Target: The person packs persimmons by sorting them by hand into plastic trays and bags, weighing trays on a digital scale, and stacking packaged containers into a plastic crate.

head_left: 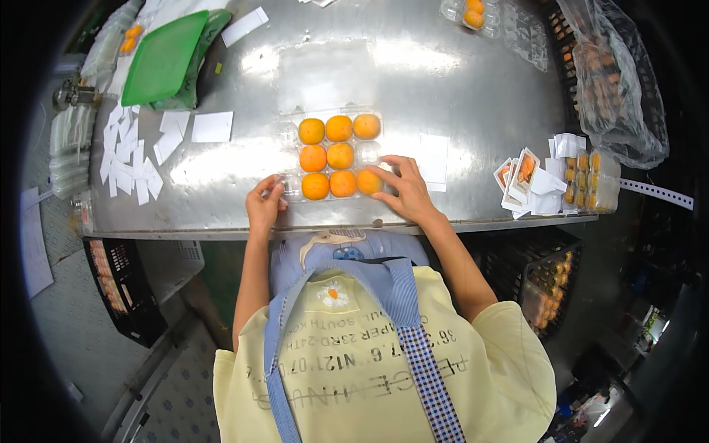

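Observation:
A clear plastic tray [290, 177] with round compartments lies on the metal table in front of me. Several orange fruits [339, 156] fill it in three rows, and the right compartment of the middle row holds no fruit. My right hand [402, 188] has thumb and fingers around the fruit at the near right corner [368, 181]. At the tray's near left edge is my left hand [266, 204], its fingers curled against the clear plastic.
White paper slips [129, 159] and a green tray [166, 59] lie on the left of the metal table [244, 199]. Printed cards [524, 171] and packed fruit boxes [591, 181] sit at right. Black crates [543, 280] stand below the table edge.

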Available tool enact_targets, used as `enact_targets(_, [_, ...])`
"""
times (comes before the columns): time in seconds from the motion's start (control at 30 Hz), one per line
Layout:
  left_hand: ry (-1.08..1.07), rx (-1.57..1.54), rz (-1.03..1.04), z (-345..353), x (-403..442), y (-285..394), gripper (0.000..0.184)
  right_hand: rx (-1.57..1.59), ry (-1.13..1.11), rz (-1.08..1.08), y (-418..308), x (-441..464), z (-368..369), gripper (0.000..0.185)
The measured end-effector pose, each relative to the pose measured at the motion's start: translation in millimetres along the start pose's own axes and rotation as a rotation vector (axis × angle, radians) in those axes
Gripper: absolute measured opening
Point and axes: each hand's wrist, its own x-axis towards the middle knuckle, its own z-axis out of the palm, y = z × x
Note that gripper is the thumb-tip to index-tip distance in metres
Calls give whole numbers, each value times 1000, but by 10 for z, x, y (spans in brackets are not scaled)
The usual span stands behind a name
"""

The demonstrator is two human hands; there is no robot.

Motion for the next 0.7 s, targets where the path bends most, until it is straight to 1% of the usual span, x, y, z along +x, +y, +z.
enact_targets(0.1, [-45, 8, 20, 111, 4, 41, 27, -138, 43, 31, -12, -84, -102, 51])
enact_targets(0.2, [-114, 34, 45, 278, 29, 87, 28, -182, 85, 81, 101, -242, -143, 52])
enact_targets(0.33, [-192, 58, 77, 463, 80, 126, 33, -254, 153, 155, 25, -400, -245, 56])
enact_targets(0.47, [-336, 93, 86, 627, 62, 191, 34, -227, 317, 282, -107, -597, -287, 62])
enact_targets(0.57, [-405, 27, 56, 624, -26, 235, 28, -190, 466, 272, -287, -662, -192, 61])
enact_targets(0.6, [-438, 34, 67, 619, -31, 224, 28, -183, 500, 283, -352, -658, -147, 53])
enact_targets(0.7, [-463, 24, 63, 582, -12, 175, 35, -207, 518, 264, -428, -446, -89, 45])
